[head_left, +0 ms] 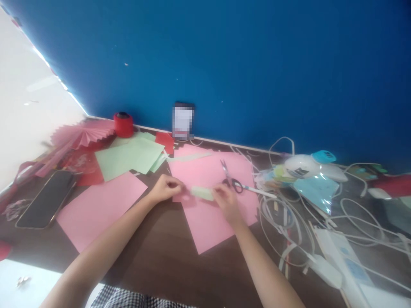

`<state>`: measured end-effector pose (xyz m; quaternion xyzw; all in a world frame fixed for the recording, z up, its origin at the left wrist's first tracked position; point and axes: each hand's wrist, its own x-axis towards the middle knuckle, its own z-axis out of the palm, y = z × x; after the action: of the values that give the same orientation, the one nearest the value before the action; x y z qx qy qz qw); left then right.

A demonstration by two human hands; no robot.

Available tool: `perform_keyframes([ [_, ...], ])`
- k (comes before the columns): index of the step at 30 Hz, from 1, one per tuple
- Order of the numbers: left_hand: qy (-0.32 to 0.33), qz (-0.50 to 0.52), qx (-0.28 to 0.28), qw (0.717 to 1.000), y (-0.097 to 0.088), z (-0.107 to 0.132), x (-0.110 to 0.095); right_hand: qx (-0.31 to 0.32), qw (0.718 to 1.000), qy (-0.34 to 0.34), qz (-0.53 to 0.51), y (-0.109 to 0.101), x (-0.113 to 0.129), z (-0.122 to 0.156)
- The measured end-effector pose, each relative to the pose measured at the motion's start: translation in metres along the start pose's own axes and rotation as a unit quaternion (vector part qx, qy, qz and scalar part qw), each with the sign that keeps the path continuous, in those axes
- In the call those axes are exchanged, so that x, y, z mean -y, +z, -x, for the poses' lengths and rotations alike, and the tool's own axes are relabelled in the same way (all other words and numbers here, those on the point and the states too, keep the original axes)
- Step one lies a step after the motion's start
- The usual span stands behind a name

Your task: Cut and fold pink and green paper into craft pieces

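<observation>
Both of my hands meet over a pink paper sheet (212,222) on the dark table. My left hand (166,187) is closed in a pinch at the left end of a small pale green folded paper piece (202,193). My right hand (224,201) is closed on the right end of the same piece. Just beyond my right hand, a pair of scissors (231,179) with dark handles lies on the pink sheet.
A second pink sheet (96,209) and light green sheets (131,156) lie to the left, with a dark phone (46,199), pink paper fans (80,134) and a red spool (123,124). White cables (289,222), a white device (305,164) and packets crowd the right. A blue wall stands behind.
</observation>
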<state>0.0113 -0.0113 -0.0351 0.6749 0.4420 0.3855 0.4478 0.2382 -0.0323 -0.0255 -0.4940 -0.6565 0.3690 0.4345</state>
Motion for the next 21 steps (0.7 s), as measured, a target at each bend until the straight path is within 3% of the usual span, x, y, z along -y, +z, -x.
perform_keyframes([
  [5,-0.02,0.049,0.005,0.999,0.001,0.0,-0.011,-0.084,0.994,-0.057,0.036,0.004,-0.006,0.001],
  [10,-0.058,0.115,-0.012,0.992,0.007,-0.001,-0.017,-0.047,0.968,-0.219,0.117,0.014,-0.01,0.005],
  [16,-0.049,0.142,-0.013,0.989,0.013,-0.002,-0.004,-0.04,0.96,-0.222,0.164,0.017,-0.011,0.003],
  [21,0.004,0.124,-0.017,0.992,0.015,-0.002,-0.007,-0.042,0.963,-0.209,0.164,0.018,-0.013,0.004],
])
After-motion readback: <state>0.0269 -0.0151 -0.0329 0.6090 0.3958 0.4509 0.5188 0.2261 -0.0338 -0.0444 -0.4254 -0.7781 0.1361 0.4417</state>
